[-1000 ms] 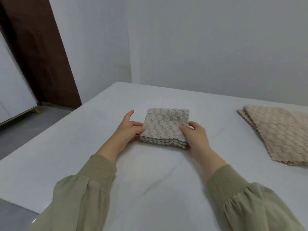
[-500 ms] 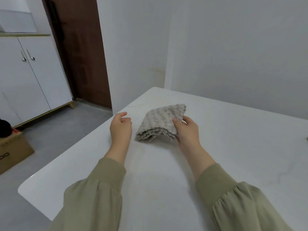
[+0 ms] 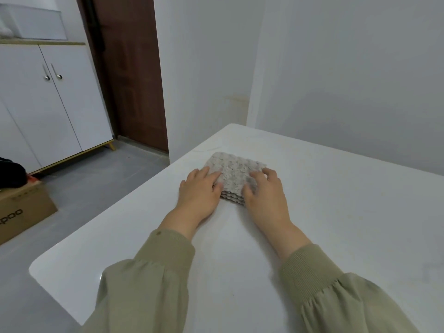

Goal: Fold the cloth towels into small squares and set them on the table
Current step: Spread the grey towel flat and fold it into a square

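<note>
A grey waffle-textured towel, folded into a small thick square, lies flat on the white table near its far left corner. My left hand rests flat on the towel's left side, fingers straight. On the towel's right side my right hand presses down with spread fingers. Several folded layers show at the towel's near edge between my hands.
The table's left edge and rounded near corner drop to a grey floor. A cardboard box stands on the floor at left, before a white cabinet and a brown door. A grey wall stands close behind the table.
The towel, carried in my right hand, has been laid flat near the table's left corner. Both hands now press on top of it. My view has swung left, away from the beige towels.
</note>
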Available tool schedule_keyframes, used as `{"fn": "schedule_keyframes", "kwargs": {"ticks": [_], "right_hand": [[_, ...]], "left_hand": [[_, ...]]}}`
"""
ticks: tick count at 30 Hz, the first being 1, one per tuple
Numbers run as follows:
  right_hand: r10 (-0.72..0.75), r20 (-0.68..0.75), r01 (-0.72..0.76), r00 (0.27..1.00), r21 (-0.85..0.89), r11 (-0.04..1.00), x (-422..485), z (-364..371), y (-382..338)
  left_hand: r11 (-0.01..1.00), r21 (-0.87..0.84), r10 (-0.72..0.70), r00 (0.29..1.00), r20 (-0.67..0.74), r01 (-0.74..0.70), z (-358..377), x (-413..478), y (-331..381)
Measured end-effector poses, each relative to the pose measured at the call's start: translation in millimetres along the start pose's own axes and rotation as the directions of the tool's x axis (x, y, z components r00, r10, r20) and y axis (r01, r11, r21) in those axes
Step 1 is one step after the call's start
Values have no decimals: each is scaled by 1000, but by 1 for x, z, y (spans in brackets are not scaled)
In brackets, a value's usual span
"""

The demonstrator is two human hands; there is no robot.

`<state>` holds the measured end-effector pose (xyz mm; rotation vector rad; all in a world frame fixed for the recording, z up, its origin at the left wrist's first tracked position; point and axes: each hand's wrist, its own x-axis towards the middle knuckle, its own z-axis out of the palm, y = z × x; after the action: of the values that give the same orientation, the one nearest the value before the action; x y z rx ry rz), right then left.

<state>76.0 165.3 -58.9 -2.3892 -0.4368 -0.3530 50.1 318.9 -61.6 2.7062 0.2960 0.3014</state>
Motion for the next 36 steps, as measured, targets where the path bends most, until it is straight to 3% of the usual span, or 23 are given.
{"fn": "schedule_keyframes", "kwargs": {"ticks": [4,9,15,19,23,26,31,36], "right_hand": [[-90,151,103,984,-83,991,-8,-7,5],[-158,254,192,954,-113,975,-7,-2,0],[-205,295,227,933,-39,973,-1,8,-10],[-210,323,246,923,-74,966,2,9,-10],[-206,319,298,925,-272,915,4,10,1],[-174,351,276,920,-268,923,2,8,5],[-118,261,187,958,-259,947,-8,-5,8],[-26,113,55,993,-257,965,-31,-43,33]], "left_hand": [[998,67,-6,993,121,-2,0,0,-4],[997,71,-2,997,84,-4,-4,7,-14],[989,75,-123,992,-34,126,-6,18,-19],[985,126,-121,993,12,119,-2,24,-21],[984,142,-112,992,50,104,-5,29,-27],[979,182,-111,991,69,97,-5,27,-26],[960,264,122,986,-109,-90,-6,10,3],[937,246,275,957,-86,-247,6,-19,55]]}}
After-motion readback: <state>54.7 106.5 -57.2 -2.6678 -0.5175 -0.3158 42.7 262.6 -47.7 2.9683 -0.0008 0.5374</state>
